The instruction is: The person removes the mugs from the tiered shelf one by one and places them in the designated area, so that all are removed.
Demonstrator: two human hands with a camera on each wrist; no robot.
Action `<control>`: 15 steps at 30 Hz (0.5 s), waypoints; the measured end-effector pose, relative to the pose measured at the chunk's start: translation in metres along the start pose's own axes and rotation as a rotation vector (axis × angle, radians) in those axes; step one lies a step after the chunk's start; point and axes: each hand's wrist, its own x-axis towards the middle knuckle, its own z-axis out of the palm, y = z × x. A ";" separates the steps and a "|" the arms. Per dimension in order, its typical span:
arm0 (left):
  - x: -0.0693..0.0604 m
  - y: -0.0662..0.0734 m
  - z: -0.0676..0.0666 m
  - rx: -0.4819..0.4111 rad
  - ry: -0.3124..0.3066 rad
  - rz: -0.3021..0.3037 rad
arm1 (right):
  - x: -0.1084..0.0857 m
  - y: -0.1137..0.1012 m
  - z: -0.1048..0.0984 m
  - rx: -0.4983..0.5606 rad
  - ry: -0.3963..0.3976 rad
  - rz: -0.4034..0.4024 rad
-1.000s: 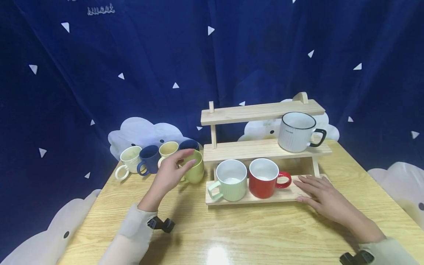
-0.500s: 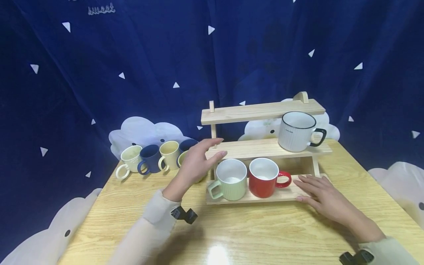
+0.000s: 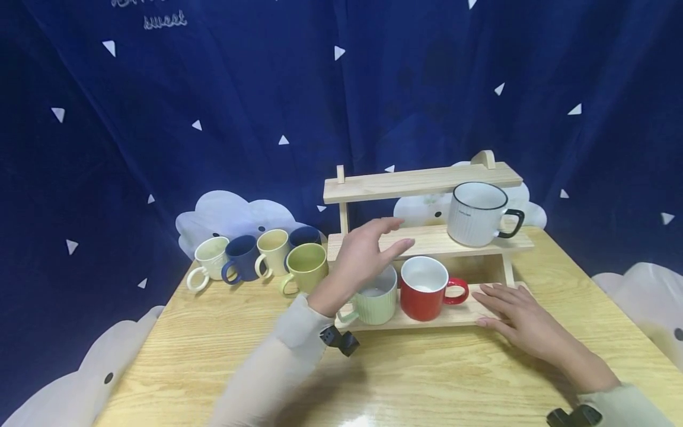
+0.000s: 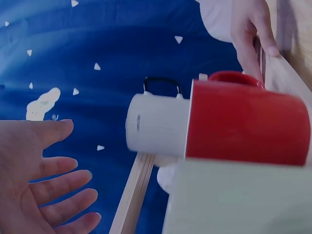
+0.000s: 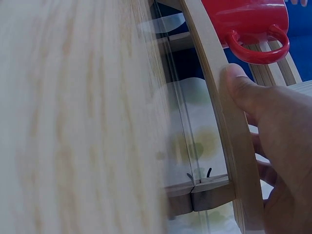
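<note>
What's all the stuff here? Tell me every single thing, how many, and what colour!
Rack: 1, pale wood, on the table
Pale green mug: 1, pale green, bottom shelf, left
Red mug: 1, red, bottom shelf
White mug: 1, white with black rim, middle shelf
Olive mug: 1, olive green, table, left of rack
Yellow mug: 1, light yellow, table
Blue mugs: 2, dark blue, either side of yellow
Cream mug: 1, cream, table, far left
Table: 1, light wood, underneath
Curtain: 1, blue with white shapes, behind
Wrist devices: 2, black, at wrists
Sleeves: 2, off-white, forearms
Left hand: 1, bare, near pale green mug
Right hand: 1, bare, on bottom shelf
</note>
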 end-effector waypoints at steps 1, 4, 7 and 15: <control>0.002 0.003 0.002 0.000 -0.003 0.006 | 0.000 0.000 0.000 -0.002 0.002 -0.002; 0.009 0.013 0.010 -0.009 -0.011 0.024 | -0.001 0.001 0.000 -0.006 0.006 -0.006; 0.016 0.023 0.016 -0.020 -0.026 0.039 | -0.001 0.001 0.000 -0.007 0.007 -0.006; 0.035 0.044 0.040 0.047 -0.025 0.110 | 0.000 0.001 0.000 -0.001 0.007 -0.010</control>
